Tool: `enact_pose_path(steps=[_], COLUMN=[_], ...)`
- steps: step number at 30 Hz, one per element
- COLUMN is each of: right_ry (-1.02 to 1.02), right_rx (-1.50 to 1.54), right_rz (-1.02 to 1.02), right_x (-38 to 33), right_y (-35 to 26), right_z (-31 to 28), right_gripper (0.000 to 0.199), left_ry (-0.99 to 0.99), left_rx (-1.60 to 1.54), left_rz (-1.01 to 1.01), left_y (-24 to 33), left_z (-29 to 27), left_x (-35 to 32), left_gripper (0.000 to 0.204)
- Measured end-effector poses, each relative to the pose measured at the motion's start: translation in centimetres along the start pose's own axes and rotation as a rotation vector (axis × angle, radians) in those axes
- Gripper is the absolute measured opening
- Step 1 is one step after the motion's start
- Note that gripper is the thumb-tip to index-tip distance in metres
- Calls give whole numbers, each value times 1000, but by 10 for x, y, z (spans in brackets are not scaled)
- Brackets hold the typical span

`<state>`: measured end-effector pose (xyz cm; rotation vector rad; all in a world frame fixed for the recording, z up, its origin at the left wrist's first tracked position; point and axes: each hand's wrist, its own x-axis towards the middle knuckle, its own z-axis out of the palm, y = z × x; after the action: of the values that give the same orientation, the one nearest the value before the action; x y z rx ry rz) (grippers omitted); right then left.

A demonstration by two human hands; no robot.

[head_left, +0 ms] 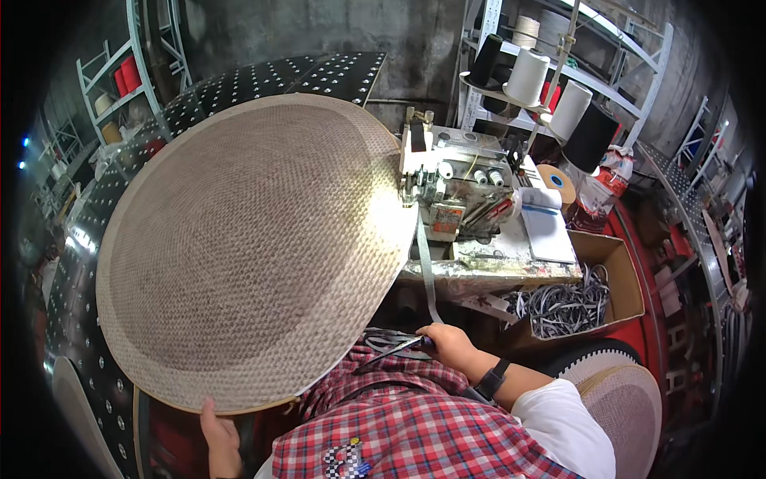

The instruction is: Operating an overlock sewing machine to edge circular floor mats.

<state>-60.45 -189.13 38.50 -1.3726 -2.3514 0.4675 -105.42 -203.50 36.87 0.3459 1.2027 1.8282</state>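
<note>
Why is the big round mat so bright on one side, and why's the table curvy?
Head view: light beside the sewing machine seems to glare off the mat; head view too: the fisheye lens bends the spotted table, and corners are black.

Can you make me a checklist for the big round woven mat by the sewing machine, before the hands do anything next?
1. Left hand on the rim of the big, round, beige-brown woven mat: ok, thumb on top.
2. Mat's right edge at the grey metal sewing machine: ok.
3. That edge well lit: ok, very bright there.
4. Both hands away from the machine: ok.
5. Right hand free: not ok, it holds a small, dark purple object.
6. Long, narrow, pale-grey strip clear of that hand: cannot tell, it runs down to it.
</note>
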Motion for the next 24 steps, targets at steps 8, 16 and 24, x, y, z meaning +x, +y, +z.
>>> enact_pose_path(steps=[8, 16, 24], right_ry=[139, 188, 65], right_rx=[-214, -727, -368], right_rz=[-234, -432, -471], right_x=[28, 78, 20], right_y=[4, -24, -76], right_z=[-10, -2, 16], right_gripper=[16, 13, 9], left_ry=[-163, -42, -156], left_rx=[32, -107, -49], left_rz=[-91, -45, -50], left_y=[1, 16, 17], left_z=[-8, -57, -66], left_x=[-19, 10, -33], left_gripper=[48, 48, 47])
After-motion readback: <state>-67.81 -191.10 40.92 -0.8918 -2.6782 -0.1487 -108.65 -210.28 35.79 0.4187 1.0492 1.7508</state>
